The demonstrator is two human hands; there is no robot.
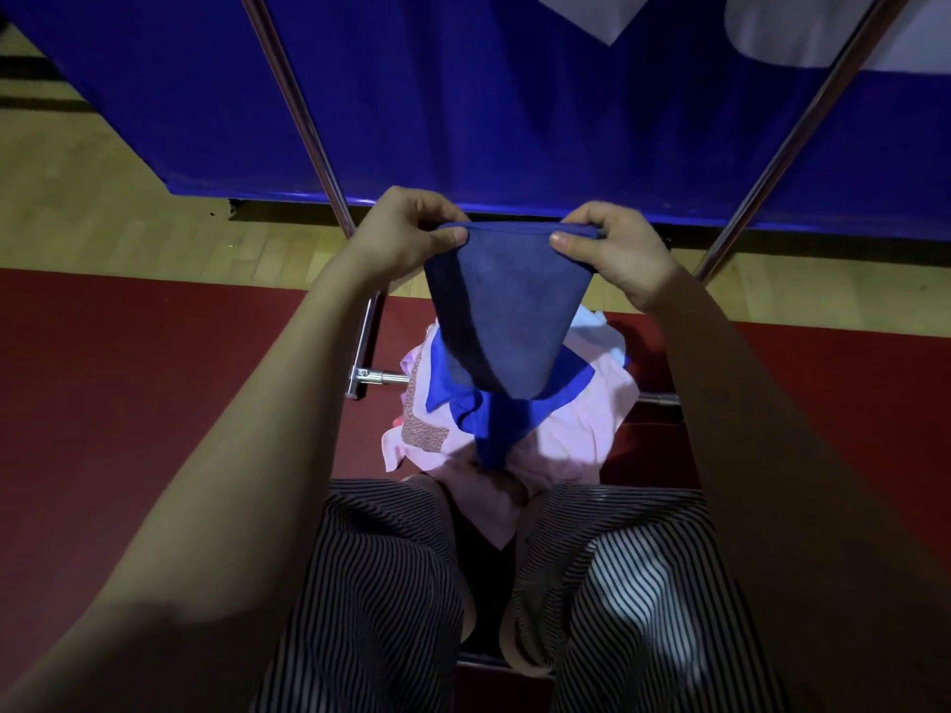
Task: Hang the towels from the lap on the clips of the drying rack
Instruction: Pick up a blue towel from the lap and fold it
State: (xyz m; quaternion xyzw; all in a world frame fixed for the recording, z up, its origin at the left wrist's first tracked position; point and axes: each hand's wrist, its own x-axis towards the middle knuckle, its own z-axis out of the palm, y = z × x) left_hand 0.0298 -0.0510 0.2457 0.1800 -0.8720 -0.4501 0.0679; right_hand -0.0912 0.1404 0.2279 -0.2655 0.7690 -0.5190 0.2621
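A dark blue towel [502, 311] hangs in front of me, stretched by its top edge between both hands. My left hand [406, 234] pinches its left corner and my right hand [615, 249] pinches its right corner. Below it, a heap of towels lies on my lap: a pink one [566, 434], a bright blue one [494, 429] and a pale blue one [597, 337]. Two slanting metal poles of the drying rack [303, 120] rise on either side of my hands. No clips are in view.
A blue banner [489, 95] hangs right behind the rack. The rack's base bar and joint [368, 375] lie on the red mat [128, 378]; wooden floor [92, 198] runs beyond. My striped trouser legs [391, 584] fill the bottom of the view.
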